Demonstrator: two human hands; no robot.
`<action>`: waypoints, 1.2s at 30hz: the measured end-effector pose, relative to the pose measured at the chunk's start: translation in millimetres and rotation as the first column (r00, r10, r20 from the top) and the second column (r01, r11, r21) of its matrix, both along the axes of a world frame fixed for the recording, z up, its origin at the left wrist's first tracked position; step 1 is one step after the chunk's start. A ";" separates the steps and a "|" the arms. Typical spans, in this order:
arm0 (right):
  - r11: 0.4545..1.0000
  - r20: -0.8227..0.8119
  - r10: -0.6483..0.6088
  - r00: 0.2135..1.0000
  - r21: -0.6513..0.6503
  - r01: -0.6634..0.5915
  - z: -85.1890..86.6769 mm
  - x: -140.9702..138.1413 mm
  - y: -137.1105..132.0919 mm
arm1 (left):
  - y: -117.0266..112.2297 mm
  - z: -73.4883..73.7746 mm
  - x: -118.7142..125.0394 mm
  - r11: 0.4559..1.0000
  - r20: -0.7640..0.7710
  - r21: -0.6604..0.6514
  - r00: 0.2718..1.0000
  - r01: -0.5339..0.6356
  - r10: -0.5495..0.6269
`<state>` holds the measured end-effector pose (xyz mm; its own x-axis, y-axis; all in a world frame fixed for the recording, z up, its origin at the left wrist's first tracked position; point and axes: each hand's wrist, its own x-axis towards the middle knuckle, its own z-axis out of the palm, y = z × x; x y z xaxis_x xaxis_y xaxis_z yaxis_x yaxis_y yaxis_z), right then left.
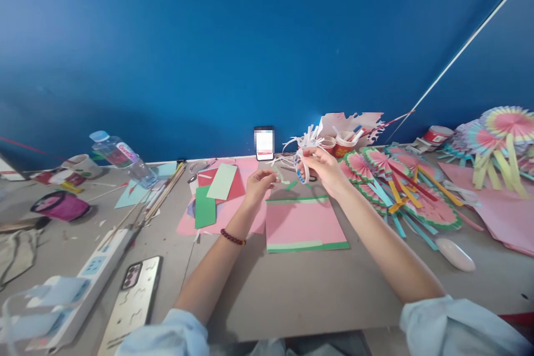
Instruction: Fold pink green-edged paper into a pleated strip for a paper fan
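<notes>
In front of me lies a sheet of pink paper (300, 225) with green strips along its far and near edges; a pale green strip overlaps the near one. Above its far right corner, my right hand (324, 168) is closed on a white ring that looks like a roll of tape (301, 168). My left hand (259, 182) hovers beyond the sheet's far left corner, thumb and fingers pinched together. Whatever is between them is too small to make out. Green paper scraps (291, 184) lie between the two hands.
A phone (264, 143) leans on the blue wall. Coloured paper pieces (223, 181) lie left, near wooden sticks (167, 192), a tilted bottle (125, 158), a power strip (89, 283) and another phone (133, 300). Pleated paper fans (417, 178) and a white oval object (455, 254) are right.
</notes>
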<state>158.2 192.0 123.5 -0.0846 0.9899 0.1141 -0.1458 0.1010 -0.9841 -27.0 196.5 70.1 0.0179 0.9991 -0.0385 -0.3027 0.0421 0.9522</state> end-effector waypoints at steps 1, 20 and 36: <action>0.999 0.017 -0.027 0.999 0.020 0.027 4.4 -4.2 1.4 | -0.4 1.9 -1.0 1.000 0.020 0.004 1.000 -0.009 0.009; 0.998 0.123 0.011 0.992 0.063 -0.018 -9.9 -20.4 0.8 | -9.1 31.8 -11.5 0.993 -0.038 0.109 0.998 -0.051 0.056; 0.980 0.112 0.194 0.975 0.031 -0.199 -0.7 -18.5 -1.8 | -6.4 34.6 -13.8 0.985 -0.048 0.125 0.991 -0.121 0.127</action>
<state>139.7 190.2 122.8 -0.2909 0.9473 0.1343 -0.0598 0.1221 -0.9907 -40.8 190.1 104.8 -0.1053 0.9907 0.0857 -0.2452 -0.1094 0.9633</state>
